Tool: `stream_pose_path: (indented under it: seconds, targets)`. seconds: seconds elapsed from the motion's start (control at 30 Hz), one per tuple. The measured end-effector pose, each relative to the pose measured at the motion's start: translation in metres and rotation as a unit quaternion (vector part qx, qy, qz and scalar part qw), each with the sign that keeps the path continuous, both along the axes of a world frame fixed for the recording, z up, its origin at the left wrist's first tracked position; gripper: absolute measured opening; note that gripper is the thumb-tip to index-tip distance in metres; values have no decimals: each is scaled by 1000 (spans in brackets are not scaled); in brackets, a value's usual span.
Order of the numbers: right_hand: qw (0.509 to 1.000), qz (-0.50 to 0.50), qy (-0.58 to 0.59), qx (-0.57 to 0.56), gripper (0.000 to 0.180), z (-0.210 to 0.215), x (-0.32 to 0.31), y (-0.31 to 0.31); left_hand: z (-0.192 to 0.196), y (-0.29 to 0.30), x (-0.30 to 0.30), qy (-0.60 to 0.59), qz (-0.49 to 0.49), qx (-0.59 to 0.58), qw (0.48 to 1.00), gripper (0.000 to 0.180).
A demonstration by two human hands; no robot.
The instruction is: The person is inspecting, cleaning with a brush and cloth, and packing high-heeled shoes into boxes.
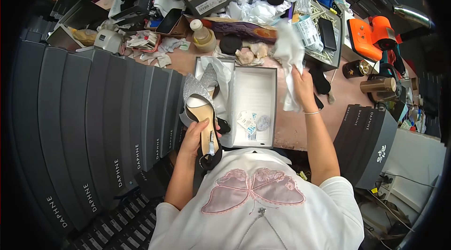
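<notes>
My left hand (190,138) is closed round the middle of a silver glitter pointed shoe (195,86) with a tan insole and black back, held toe away from me. Raised at the right, my right hand (303,89) grips a crumpled white sheet (289,53), its upper end blurred; cloth or tissue I cannot tell. Between my hands lies an open shoe box (256,90), white inside. Tags and a small round packet (263,122) rest in its right part. A second glitter shoe (209,76) lies in the left part beside white tissue paper (224,85), partly hidden by the held shoe.
Stacked dark grey shoe boxes (56,123) wall off the left, with more boxes (364,142) at the right. Farther back stand a bottle (203,36), a box of beige shoes (213,1) and white wrapping (246,8). An orange device (369,38) and a flask (378,85) stand right.
</notes>
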State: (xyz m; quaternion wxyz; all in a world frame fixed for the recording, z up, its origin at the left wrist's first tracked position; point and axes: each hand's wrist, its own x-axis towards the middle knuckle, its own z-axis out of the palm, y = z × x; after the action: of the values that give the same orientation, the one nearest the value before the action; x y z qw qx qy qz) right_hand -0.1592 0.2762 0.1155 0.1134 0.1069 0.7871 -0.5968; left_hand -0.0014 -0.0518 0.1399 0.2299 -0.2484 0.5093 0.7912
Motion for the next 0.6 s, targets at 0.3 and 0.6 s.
stream_pose_path:
  seconds: [0.3, 0.6]
  targets:
    - [972, 161, -159, -69, 67, -9, 85, -46, -22, 48, -52, 19, -12, 180, 983, 28]
    - [972, 207, 73, -82, 33, -3, 77, -66, -16, 63, -56, 18, -51, 104, 993, 27]
